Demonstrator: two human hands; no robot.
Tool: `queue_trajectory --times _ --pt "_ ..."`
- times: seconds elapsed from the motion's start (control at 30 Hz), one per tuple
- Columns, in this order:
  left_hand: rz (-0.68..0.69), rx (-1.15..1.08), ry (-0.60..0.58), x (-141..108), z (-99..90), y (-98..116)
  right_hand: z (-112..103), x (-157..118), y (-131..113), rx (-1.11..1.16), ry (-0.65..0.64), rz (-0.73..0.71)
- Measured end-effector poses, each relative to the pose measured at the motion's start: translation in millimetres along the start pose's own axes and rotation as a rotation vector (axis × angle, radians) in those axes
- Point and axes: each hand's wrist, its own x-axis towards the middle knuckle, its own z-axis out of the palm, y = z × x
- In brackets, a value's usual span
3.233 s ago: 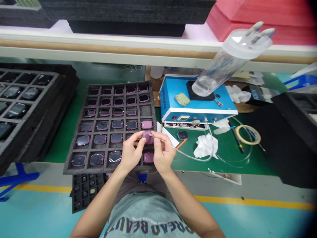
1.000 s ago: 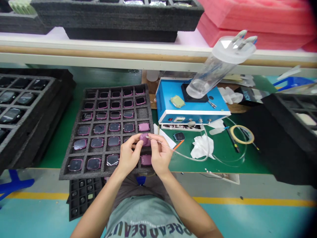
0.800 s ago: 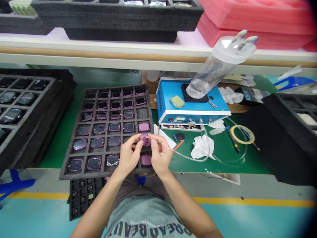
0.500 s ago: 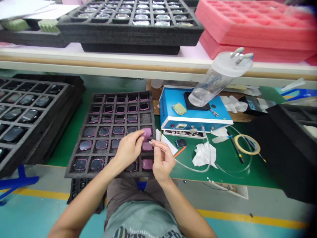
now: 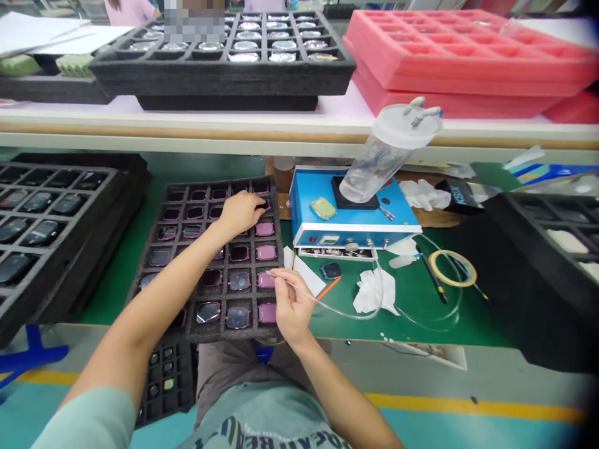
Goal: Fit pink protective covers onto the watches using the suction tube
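Note:
My left hand [image 5: 241,213] reaches over the dark foam tray [image 5: 156,244], with its fingertips closed on a dark-faced, purple-rimmed watch [image 5: 266,204] in the right-hand column. The fingers partly cover that watch. Below it in the same column, several watches lie with their purple backs up, among them one purple watch [image 5: 266,252]. In a pinch grip, my right hand [image 5: 294,304] holds the end of a thin clear tube [image 5: 334,312] over the tray's right edge. The tube's tip is close to another purple back. My left forearm hides part of the tray.
A blue control box [image 5: 355,219] stands behind, bearing a clear cylinder [image 5: 381,156]. Crumpled tissue [image 5: 374,292], a tape roll [image 5: 453,268] and a small watch [image 5: 331,270] lie right. Stacked foam trays [image 5: 60,249] stand left; a shelf [image 5: 234,140] crosses above.
My left hand has let go of a purple watch and moved up the right column to another one. The formerly vacant compartment there now holds a purple-backed watch. My right hand keeps the tube.

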Motion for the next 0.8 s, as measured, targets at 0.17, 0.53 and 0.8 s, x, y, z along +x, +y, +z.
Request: queue_trajectory --times 0.17,0.53,0.8 --pt "-0.025 0.053 -0.026 18.4 -6.5 -2.1 0.2 0.8 -3.0 -0.017 0.005 -0.001" --pt "-0.402 -1.178 0.224 -162.9 12.5 63.6 2.1 1.9 -8.3 0.007 0.133 -0.065" --pt "-0.364 -1.247 0.225 -159.1 23.2 72.8 0.5 3.4 -10.3 -0.039 0.085 -0.111"
